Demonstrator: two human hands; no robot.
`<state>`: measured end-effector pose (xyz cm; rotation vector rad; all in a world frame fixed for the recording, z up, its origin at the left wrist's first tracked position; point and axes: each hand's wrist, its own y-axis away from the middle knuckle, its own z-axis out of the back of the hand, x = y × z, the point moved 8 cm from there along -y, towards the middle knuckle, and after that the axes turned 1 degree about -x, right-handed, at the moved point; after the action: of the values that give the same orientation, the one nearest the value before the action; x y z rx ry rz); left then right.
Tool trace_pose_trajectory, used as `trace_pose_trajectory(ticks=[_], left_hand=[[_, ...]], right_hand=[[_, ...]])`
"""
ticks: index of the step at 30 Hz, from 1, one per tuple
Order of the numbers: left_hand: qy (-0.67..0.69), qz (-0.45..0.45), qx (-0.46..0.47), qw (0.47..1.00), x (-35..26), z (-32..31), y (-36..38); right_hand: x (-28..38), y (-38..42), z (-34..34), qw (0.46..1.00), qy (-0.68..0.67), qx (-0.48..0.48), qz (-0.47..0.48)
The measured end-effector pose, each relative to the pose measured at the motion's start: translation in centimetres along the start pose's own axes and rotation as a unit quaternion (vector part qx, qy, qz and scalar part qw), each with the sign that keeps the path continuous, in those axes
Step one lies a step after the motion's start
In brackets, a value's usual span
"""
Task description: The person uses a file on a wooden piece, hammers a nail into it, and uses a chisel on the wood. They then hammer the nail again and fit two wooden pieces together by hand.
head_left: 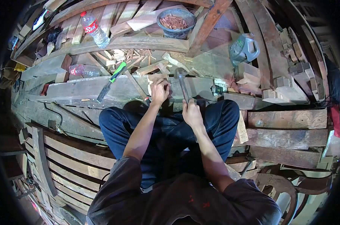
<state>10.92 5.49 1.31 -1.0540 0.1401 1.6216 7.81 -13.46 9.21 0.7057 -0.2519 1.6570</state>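
My right hand [192, 113] is closed round the handle of a hammer [183, 85], whose head points away from me above the thick wooden beam [121, 88]. On the beam, my left hand [160, 90] is curled with its fingers pinched together beside a small pale wood piece [151, 78]. What those fingers hold is hidden. Just left of that hand lies a long thin tool with a dark and red handle [147, 100]. Farther left, a green-handled chisel [118, 71] rests across the beam, its wide blade toward me.
Wood offcuts [130, 58] are scattered beyond the beam. A bucket of small wood pieces [176, 23], an upright bottle [94, 30] and a lying bottle [84, 70] are near them. A grey jug [244, 49] stands right. Slatted planks [76, 157] lie left of my legs.
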Motion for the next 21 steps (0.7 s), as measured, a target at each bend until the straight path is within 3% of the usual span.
trace_pose_trajectory(ticks=[9,12,13,15,21], left_hand=[[-0.016,-0.016,-0.005,1.000,-0.3,0.1,0.0],[0.006,0.025,0.024,0.999,0.8,-0.8,0.2],[0.011,-0.014,-0.004,1.000,0.2,-0.2,0.2],[-0.013,0.002,0.012,1.000,0.5,-0.3,0.2],[0.011,0.018,0.027,0.999,0.6,-0.7,0.2]], right_hand=[[0.2,0.0,0.0,1.000,-0.007,-0.021,0.015],[-1.7,-1.3,-1.4,0.999,0.032,-0.009,0.042],[-0.3,-1.3,-0.3,0.999,0.016,-0.019,0.038],[1.2,-0.2,1.6,0.999,-0.010,-0.026,0.023],[-1.5,-0.6,-0.7,0.998,0.033,-0.023,0.053]])
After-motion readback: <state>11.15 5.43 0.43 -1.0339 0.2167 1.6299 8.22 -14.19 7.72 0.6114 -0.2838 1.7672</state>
